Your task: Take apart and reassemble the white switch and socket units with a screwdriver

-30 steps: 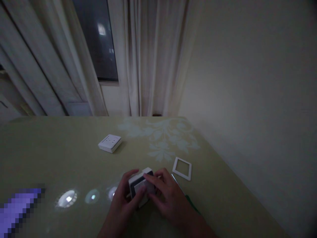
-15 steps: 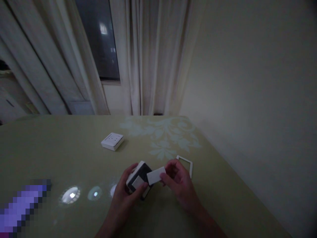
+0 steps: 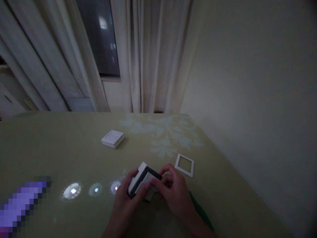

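My left hand (image 3: 125,200) is closed round the side of a wall switch (image 3: 135,181), a white box with a dark grey top, held tilted above the table. Its thumb lies over the top beside a white rectangular switch plate (image 3: 148,179). My right hand (image 3: 174,190) is closed at the right side of the switch, thumb pressed on the white plate and fingers curled behind its edge. The fingers partly cover where plate and dark top meet, so I cannot tell whether it is seated. A white square frame (image 3: 185,165) lies just beyond my right hand.
A white socket box (image 3: 113,138) sits farther back on the green table (image 3: 61,142). At the left edge lies a pixelated purple object (image 3: 22,205). Something green (image 3: 201,211) shows beside my right forearm. A wall runs along the right, curtains (image 3: 153,59) behind.
My right hand has moved left, bringing the white plate from beside the switch onto its dark top. The square frame and the green thing now show more.
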Action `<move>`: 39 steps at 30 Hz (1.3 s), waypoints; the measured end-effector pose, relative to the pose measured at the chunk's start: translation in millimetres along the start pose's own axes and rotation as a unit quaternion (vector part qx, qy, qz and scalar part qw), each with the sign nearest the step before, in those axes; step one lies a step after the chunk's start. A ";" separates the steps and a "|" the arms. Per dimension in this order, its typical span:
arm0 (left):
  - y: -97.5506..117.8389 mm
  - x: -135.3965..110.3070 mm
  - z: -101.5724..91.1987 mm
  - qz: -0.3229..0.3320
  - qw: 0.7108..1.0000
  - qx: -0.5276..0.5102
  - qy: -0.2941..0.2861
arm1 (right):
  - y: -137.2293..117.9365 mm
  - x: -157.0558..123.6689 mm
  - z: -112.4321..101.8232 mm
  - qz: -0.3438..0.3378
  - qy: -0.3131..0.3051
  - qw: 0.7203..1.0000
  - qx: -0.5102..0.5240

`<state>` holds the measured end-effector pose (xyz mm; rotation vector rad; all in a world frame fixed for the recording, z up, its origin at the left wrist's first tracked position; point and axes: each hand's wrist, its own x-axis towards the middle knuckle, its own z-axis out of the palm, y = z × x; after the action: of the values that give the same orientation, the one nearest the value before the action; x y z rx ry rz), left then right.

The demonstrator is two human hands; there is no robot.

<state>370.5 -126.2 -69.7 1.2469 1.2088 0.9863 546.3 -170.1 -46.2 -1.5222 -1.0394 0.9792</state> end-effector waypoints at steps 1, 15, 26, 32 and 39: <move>1.7 -0.3 0.0 0.002 1.000 0.010 0.003 | -0.5 0.7 -0.8 0.004 0.000 1.000 -0.008; -0.4 -10.7 0.5 0.037 0.996 -0.056 -0.057 | 0.1 -2.5 -1.9 -0.046 -0.084 0.995 0.000; -3.1 -9.0 1.4 0.028 0.997 -0.060 -0.030 | 3.5 0.4 -4.5 -0.029 -0.081 0.996 -0.001; -2.6 -10.8 4.7 0.002 0.993 -0.107 -0.044 | 2.3 -2.4 -2.4 -0.038 -0.071 0.996 -0.025; -6.1 -10.2 0.6 0.012 0.993 -0.104 -0.058 | -2.5 -6.3 0.2 -0.035 -0.073 0.997 -0.019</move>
<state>369.2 -136.9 -74.6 1.1402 0.9780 1.0158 543.9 -175.7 -43.3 -1.4520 -1.2109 1.0388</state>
